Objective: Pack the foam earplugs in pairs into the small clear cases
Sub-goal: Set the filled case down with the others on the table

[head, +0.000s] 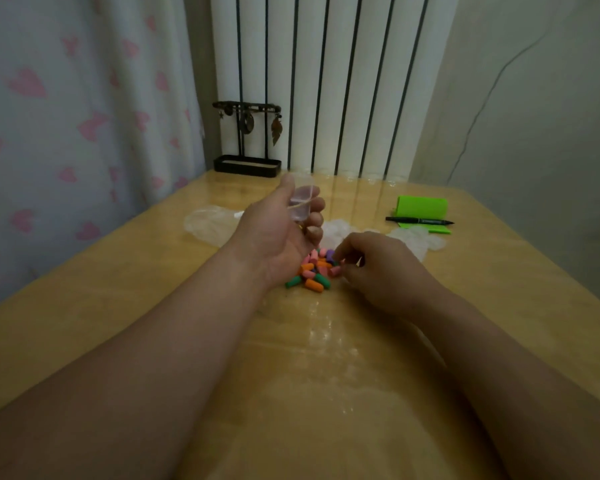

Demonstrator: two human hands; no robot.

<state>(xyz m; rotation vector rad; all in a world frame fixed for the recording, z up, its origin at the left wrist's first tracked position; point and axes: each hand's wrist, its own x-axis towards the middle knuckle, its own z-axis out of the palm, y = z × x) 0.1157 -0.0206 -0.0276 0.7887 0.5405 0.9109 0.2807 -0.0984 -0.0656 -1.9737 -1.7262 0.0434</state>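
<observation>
left hand (274, 233) is gripping a small clear case (302, 202), palm up, fingers curled round it, above the table (118, 271) | right hand (378, 268) is resting knuckles up, fingertips pinching into the foam earplug pile (314, 270); whether it is holding one, cannot tell | pile is lying between both hands | clear bags (208, 223) are lying behind

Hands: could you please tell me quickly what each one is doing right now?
Left hand: closed around a clear case.
Right hand: fingers curled at the earplug pile; grip unclear.
</observation>
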